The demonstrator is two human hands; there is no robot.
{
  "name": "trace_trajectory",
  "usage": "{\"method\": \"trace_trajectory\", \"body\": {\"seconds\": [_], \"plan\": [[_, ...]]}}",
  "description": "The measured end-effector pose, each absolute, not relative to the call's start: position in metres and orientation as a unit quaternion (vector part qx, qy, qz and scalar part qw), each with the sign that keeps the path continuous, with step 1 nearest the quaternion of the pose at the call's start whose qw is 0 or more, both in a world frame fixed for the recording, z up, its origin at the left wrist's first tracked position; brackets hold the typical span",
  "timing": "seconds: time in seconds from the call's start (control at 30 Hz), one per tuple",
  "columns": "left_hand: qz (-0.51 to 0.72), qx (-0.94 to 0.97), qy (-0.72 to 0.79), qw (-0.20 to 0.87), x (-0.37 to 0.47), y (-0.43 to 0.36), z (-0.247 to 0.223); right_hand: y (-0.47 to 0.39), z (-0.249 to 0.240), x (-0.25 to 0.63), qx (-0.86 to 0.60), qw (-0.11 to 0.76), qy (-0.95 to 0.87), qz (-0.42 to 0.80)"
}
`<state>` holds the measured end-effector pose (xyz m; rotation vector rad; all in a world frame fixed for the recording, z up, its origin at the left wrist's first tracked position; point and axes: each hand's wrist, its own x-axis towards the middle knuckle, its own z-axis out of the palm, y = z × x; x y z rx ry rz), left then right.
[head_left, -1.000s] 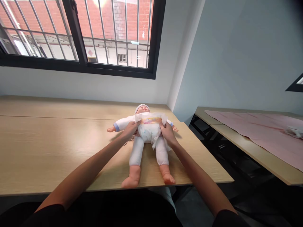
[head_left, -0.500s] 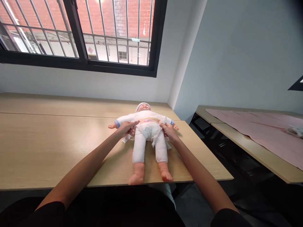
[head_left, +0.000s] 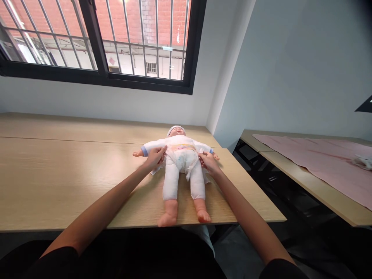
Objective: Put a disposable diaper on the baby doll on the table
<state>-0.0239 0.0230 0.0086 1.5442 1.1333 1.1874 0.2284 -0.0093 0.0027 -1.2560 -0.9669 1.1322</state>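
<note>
A baby doll (head_left: pixel 171 182) in white with blue cuffs and a cap lies on its back, its bare feet at the table's front edge. Around its hips is a white diaper (head_left: pixel 181 159) with a coloured band at the waist and loose frilled edges over the thighs. My left hand (head_left: pixel 156 156) is closed on the diaper's edge at the left side of the waist. At the right side, my right hand (head_left: pixel 207 161) pinches the other edge of the diaper. The undersides of the fingers are partly hidden.
The doll rests on a light wooden table (head_left: pixel 72 174). A second table (head_left: pixel 308 182) at the right bears a pink cloth (head_left: pixel 314 159) with a white crumpled item (head_left: pixel 362 161) on it. Behind the table are a wall and a barred window (head_left: pixel 145 83).
My left hand has drawn slightly outward and up from the doll's waist, its fingers now closer together. My right hand has shifted slightly to the right. The doll lies as before.
</note>
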Motion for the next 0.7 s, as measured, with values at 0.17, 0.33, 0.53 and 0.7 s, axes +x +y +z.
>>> {"method": "trace_trajectory", "body": {"seconds": [0.17,0.33,0.53,0.7], "plan": [[0.652,0.588,0.449,0.167,-0.014,0.011,0.023,-0.010,0.003,0.227,-0.541,0.567,-0.392,0.481],[0.466,0.832,0.296,-0.044,0.011,-0.029,0.051,-0.009,-0.001,0.227,-0.541,0.575,-0.405,0.462],[0.196,0.945,0.257,-0.057,0.048,-0.015,0.059,-0.007,-0.002,0.228,-0.545,0.567,-0.410,0.462],[0.170,0.954,0.244,-0.033,0.053,0.011,0.056,-0.004,0.001,0.235,-0.560,0.544,-0.424,0.460]]}}
